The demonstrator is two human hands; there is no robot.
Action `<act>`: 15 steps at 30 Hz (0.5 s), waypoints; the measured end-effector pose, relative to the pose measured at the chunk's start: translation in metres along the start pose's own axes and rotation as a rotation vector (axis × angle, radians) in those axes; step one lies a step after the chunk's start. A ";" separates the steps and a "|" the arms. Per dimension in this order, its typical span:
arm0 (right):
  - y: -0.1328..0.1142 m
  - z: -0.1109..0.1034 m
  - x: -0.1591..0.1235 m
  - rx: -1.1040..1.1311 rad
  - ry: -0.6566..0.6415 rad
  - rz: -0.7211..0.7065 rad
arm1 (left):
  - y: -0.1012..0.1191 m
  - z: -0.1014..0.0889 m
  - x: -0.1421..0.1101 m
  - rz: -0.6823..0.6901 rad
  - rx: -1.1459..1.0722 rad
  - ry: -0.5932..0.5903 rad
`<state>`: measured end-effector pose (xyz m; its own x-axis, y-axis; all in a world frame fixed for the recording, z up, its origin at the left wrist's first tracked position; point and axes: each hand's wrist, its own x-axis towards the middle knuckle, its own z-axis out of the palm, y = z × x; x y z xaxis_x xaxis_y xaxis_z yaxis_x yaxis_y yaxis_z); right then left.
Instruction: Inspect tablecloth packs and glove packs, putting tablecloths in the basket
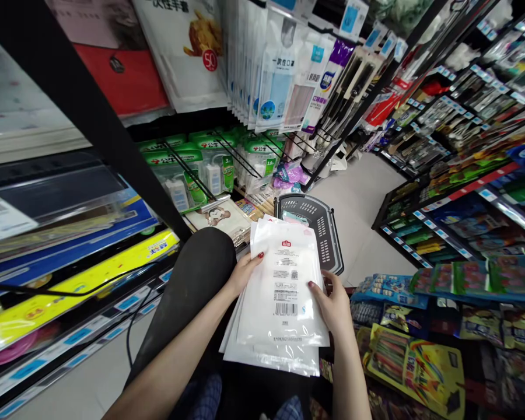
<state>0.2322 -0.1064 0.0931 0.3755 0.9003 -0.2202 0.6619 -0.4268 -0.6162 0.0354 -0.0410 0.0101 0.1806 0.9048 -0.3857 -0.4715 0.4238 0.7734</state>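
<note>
A small stack of white plastic packets (pixel 284 291) with printed text, a red logo and a barcode lies between my hands above my lap. My left hand (pixel 246 271) grips the stack's left edge, its thumb on the top packet. At the right edge, my right hand (pixel 332 297) is closed on the same stack, thumb on top and fingers curled behind. The packets are slightly fanned, with lower ones showing at the left and bottom. Just beyond them a dark grey shopping basket (pixel 332 233) stands on the floor, with a pale packet inside it.
Hanging mask packets (pixel 275 76) fill the rack ahead, above green-and-white packs (pixel 214 163) on the lower shelf. A black shelf post (pixel 91 111) slants across the left. Bagged snacks (pixel 415 367) crowd the right side. A tiled aisle floor (pixel 354 198) runs ahead.
</note>
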 end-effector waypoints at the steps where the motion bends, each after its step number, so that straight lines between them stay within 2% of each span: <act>1: -0.002 0.001 -0.005 -0.006 0.026 -0.014 | -0.001 0.000 0.001 0.006 0.012 0.013; 7: -0.005 0.008 -0.017 -0.037 0.087 -0.092 | 0.000 -0.001 0.000 0.006 0.024 0.022; 15: 0.007 0.007 -0.002 0.100 0.013 -0.083 | 0.007 -0.006 -0.007 -0.082 -0.010 -0.166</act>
<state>0.2315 -0.1111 0.0837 0.3310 0.9307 -0.1558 0.6231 -0.3396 -0.7046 0.0257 -0.0448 0.0147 0.3581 0.8623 -0.3580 -0.4576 0.4963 0.7377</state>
